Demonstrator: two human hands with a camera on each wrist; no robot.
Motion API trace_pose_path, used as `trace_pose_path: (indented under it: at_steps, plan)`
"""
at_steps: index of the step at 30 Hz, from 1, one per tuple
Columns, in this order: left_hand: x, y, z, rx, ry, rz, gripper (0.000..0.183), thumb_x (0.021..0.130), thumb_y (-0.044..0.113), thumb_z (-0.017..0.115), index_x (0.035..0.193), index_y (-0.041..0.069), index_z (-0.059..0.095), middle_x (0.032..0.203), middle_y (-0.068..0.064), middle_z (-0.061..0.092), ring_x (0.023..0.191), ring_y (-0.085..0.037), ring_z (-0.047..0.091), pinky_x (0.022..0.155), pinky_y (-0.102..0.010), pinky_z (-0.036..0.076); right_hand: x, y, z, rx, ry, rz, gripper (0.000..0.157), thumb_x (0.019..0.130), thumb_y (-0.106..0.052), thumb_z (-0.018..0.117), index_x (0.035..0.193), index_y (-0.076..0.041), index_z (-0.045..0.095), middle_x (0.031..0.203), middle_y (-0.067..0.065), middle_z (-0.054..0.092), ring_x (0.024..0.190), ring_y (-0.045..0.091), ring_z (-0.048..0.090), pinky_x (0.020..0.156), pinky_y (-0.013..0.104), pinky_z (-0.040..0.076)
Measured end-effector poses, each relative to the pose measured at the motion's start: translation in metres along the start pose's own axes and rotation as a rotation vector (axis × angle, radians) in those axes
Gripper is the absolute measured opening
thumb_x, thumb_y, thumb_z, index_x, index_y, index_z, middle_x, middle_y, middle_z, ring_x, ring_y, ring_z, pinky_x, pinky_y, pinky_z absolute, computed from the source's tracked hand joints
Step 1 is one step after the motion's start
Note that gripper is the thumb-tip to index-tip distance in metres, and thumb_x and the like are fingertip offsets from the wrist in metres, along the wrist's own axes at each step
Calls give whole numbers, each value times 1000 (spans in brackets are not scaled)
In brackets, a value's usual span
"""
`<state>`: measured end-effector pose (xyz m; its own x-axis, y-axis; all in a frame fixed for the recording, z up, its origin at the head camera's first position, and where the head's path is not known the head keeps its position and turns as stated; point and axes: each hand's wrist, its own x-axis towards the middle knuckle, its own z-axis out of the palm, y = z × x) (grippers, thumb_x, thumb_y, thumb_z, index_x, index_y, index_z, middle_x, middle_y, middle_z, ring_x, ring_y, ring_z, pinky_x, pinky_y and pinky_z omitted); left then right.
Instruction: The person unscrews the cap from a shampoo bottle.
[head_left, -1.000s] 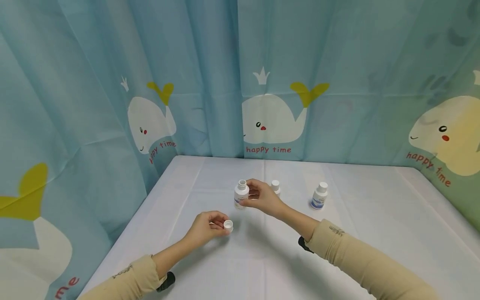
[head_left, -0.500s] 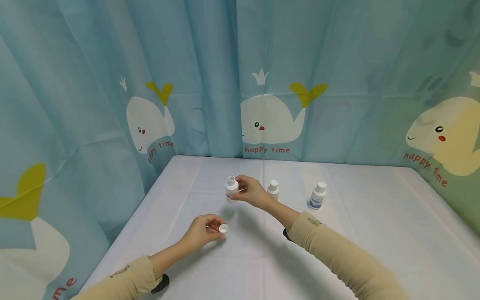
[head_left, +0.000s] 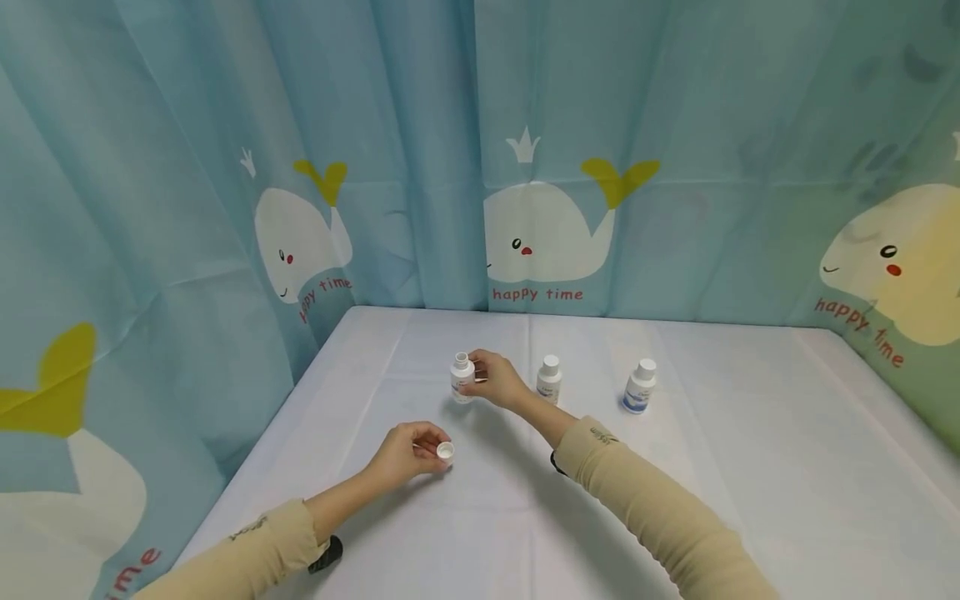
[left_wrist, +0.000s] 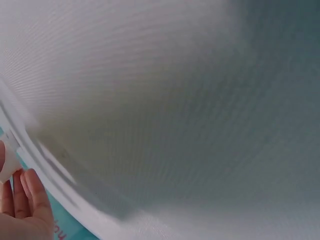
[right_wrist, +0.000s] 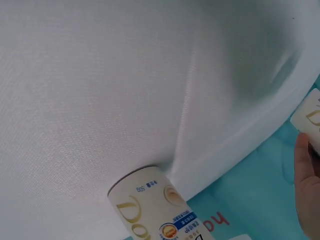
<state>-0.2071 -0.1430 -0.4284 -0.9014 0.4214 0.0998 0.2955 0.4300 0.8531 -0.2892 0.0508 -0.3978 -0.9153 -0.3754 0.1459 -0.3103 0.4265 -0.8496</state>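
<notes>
In the head view my right hand (head_left: 497, 382) grips a small white bottle (head_left: 459, 385) by its side, between thumb and fingers. That bottle stands upright with its neck uncapped; whether its base touches the table I cannot tell. Nearer the front, my left hand (head_left: 407, 454) pinches a white bottle cap (head_left: 446, 452), its hollow side showing. The left wrist view catches part of the cap (left_wrist: 9, 162) and the fingers at the lower left edge. At the right edge of the right wrist view, the held bottle (right_wrist: 309, 119) is partly cut off beside my thumb.
Two capped white bottles with blue labels stand upright to the right: one (head_left: 549, 382) just behind my right wrist, another (head_left: 639, 387) farther right. A white cloth covers the table (head_left: 750, 450). A blue curtain (head_left: 420, 167) with whale prints hangs behind and at the left.
My right hand has carried the uncapped bottle leftward, uncovering more of the bottle behind it. The left hand has shifted slightly left with the cap, still pinching it.
</notes>
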Motion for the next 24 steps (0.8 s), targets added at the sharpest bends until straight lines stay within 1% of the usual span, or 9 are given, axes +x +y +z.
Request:
trace_pose_path:
  at_steps: [4,7,11,14,19,24]
  plan:
    - [3,-5,3,41,-18,-8,26,70,-3,78,93,-5,65,86,-13,67,77,-9,59,65,-16,51,4,3,2,-63,12,42,40,79,0,73,114,5,56,107,21,66,98,31,64,83,33,56]
    - [4,-6,5,48,-28,-8,27,69,-4,78,92,-6,65,85,-12,67,76,-9,58,64,-16,50,6,4,4,-90,17,63,39,78,0,73,113,5,56,106,21,66,95,31,64,82,34,56]
    - [7,-8,4,34,-46,-7,27,69,-5,78,92,-8,65,84,-14,67,74,-6,57,62,-16,50,11,5,4,-104,20,78,41,78,0,73,115,5,55,109,21,65,99,31,64,84,35,55]
    - [9,-10,2,13,-76,-13,27,69,-5,77,93,-9,64,83,-15,66,72,-5,56,62,-15,49,15,7,5,-110,23,94,42,79,0,73,116,5,55,112,21,64,102,32,63,86,36,54]
    - [11,-11,1,-2,-128,-34,27,71,-3,78,93,-8,63,80,-12,63,69,-5,52,60,-14,47,20,13,7,-110,24,105,42,78,2,73,115,6,55,112,21,64,102,32,63,86,36,54]
    - [11,-11,0,19,-147,-34,26,71,-2,78,92,-6,62,78,-8,60,67,-5,49,58,-14,44,23,18,10,-111,4,119,43,79,0,73,117,6,54,114,22,63,102,32,63,86,35,54]
